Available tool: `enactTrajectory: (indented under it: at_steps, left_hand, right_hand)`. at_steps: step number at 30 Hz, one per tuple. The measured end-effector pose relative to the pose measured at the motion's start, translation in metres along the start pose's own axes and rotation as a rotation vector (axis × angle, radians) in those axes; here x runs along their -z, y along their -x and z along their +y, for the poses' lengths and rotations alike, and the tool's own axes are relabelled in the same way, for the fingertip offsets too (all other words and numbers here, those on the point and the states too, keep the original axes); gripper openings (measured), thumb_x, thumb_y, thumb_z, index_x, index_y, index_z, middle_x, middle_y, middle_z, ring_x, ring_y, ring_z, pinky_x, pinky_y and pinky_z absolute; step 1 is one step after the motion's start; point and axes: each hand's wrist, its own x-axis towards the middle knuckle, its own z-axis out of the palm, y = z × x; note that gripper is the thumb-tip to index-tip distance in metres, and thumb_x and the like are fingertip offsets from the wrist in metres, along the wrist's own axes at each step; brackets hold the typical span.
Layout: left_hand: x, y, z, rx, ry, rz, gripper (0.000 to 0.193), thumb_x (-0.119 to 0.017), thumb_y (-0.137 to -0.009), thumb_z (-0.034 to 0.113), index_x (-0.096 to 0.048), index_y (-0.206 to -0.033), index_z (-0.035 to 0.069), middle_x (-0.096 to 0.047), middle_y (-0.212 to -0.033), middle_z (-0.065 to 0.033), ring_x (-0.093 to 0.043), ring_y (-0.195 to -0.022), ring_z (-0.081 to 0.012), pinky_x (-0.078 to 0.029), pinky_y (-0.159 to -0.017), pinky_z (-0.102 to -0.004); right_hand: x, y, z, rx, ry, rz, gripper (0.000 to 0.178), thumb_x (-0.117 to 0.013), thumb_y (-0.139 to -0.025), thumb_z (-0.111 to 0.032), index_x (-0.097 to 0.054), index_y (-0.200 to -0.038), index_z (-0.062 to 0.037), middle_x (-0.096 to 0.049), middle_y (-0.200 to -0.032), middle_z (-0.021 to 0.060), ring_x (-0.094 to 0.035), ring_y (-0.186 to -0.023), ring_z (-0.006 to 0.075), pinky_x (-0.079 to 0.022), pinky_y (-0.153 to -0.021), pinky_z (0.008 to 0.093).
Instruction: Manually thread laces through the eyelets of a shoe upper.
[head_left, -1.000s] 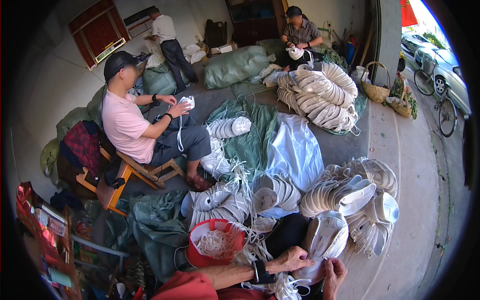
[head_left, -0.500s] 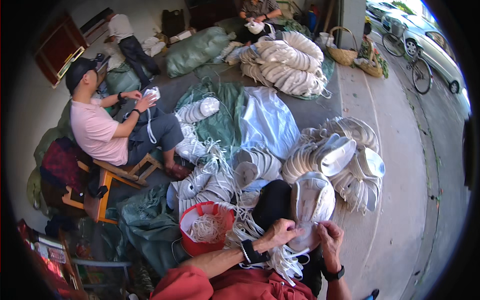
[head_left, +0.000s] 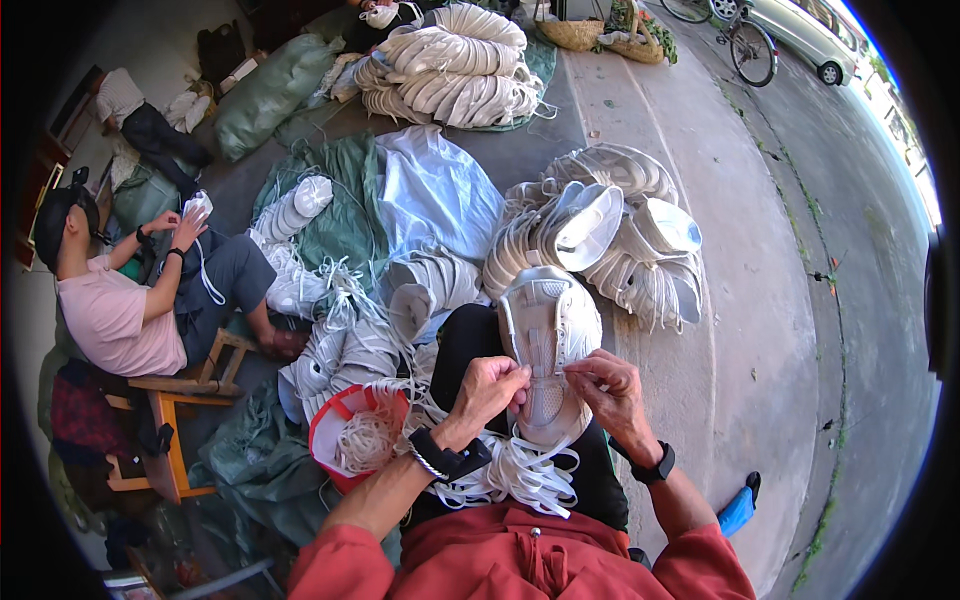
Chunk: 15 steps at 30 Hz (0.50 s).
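Note:
A white shoe upper (head_left: 572,318) rests on my raised knee, its toe end toward me. My left hand (head_left: 488,396), thumb and forefinger pressed together, is at the left side of its lacing opening. On the right side my right hand (head_left: 612,396) pinches the end of a white shoelace (head_left: 561,371) against the upper. Whatever my left fingers pinch is too small to make out, most likely hidden between them. A bundle of loose white shoelaces (head_left: 515,475) lies across my lap below the shoe upper.
A red container (head_left: 325,440) of laces stands left of my knee. Stacked white uppers (head_left: 560,235) lie ahead, with a larger pile (head_left: 455,70) farther back. Green sheeting (head_left: 260,450) and a pale sheet (head_left: 435,190) cover floor. A seated co-worker (head_left: 120,310) handles a white upper at left.
My view has swung right and down, so the surroundings sit farther left and higher. Both hands have moved up the upper from near its toe end, closer to the lacing opening.

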Motion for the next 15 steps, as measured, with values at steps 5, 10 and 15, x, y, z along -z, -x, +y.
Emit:
enactTrajectory:
  at_steps: [5,10,15]
  left_hand:
    - [0.002,-0.002,0.001,0.051,0.074,-0.025,0.024,-0.062,-0.088,0.018,-0.063,-0.074,-0.001,-0.063,-0.065,-0.0060,-0.060,-0.054,-0.0107,-0.049,-0.049,-0.0240]
    - [0.002,-0.007,0.000,0.076,0.095,-0.038,0.023,-0.064,-0.087,0.019,-0.064,-0.074,0.000,-0.063,-0.065,-0.0061,-0.060,-0.054,-0.0113,-0.049,-0.048,-0.0248]
    - [-0.005,-0.014,-0.002,0.090,0.142,-0.110,0.024,-0.065,-0.087,0.020,-0.064,-0.074,0.000,-0.063,-0.064,-0.0055,-0.060,-0.054,-0.0110,-0.048,-0.047,-0.0243]
  right_hand:
    - [-0.011,-0.003,-0.008,0.158,0.217,0.019,0.014,-0.063,-0.078,0.004,-0.069,-0.089,-0.0016,-0.062,-0.078,0.0087,-0.061,-0.066,0.0165,-0.047,-0.058,0.0273]
    - [-0.017,-0.005,-0.015,0.425,0.541,0.065,0.013,-0.064,-0.075,0.005,-0.066,-0.085,-0.0029,-0.060,-0.074,0.0085,-0.061,-0.062,0.0213,-0.048,-0.056,0.0312]
    - [-0.015,-0.003,-0.015,0.338,0.512,0.117,0.013,-0.065,-0.073,0.005,-0.064,-0.084,-0.0027,-0.058,-0.071,0.0088,-0.060,-0.059,0.0220,-0.047,-0.052,0.0305]
